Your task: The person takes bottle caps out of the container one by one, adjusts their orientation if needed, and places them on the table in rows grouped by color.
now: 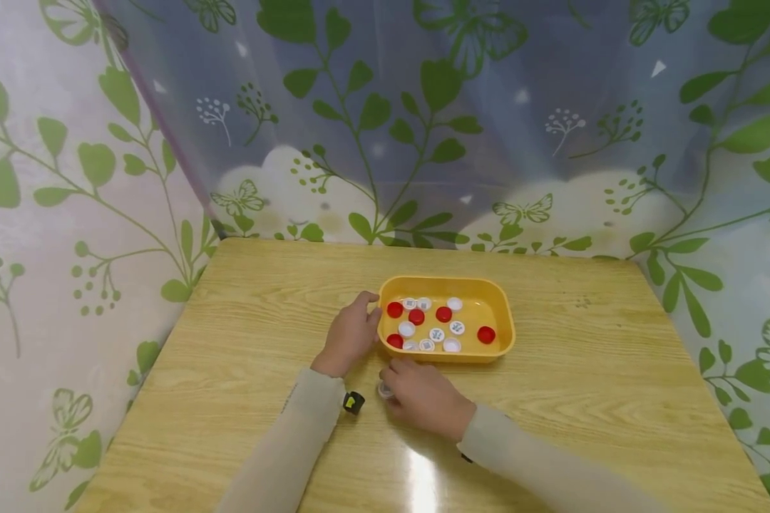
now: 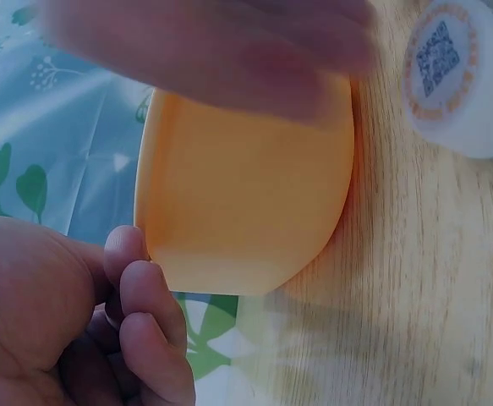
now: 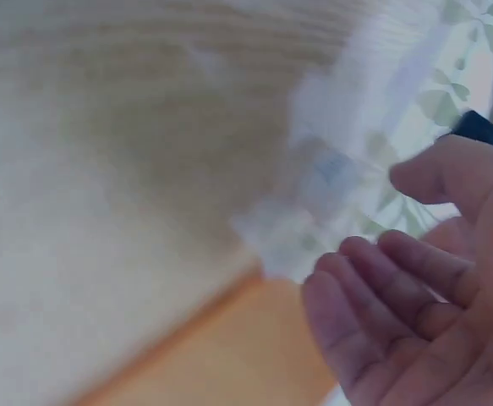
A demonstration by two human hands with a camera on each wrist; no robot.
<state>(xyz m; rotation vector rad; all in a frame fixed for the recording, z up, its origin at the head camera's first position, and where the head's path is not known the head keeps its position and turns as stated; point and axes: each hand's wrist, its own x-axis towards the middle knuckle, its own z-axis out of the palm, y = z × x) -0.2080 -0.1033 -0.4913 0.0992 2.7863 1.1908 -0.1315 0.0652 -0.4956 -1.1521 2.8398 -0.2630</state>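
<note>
A yellow tray (image 1: 495,313) holds several red and white round caps. At its left end, my left hand (image 1: 349,333) grips the rim with curled fingers; the left wrist view shows the fingertips (image 2: 151,292) at the tray's edge. My right hand (image 1: 420,395) is low over the table in front of the tray, beside a white round piece (image 1: 385,390). This white piece shows a printed square code in the left wrist view, apart from the blurred right hand. In the right wrist view, the right hand's fingers (image 3: 339,321) are loosely bent, with a gap to the thumb and a blurred whitish shape beyond.
The tray stands on a wood-grain table (image 1: 584,399). A leaf-patterned curtain (image 1: 385,107) hangs behind the back edge and along both sides. A dark band with a yellow-green mark (image 1: 353,403) is at the left wrist.
</note>
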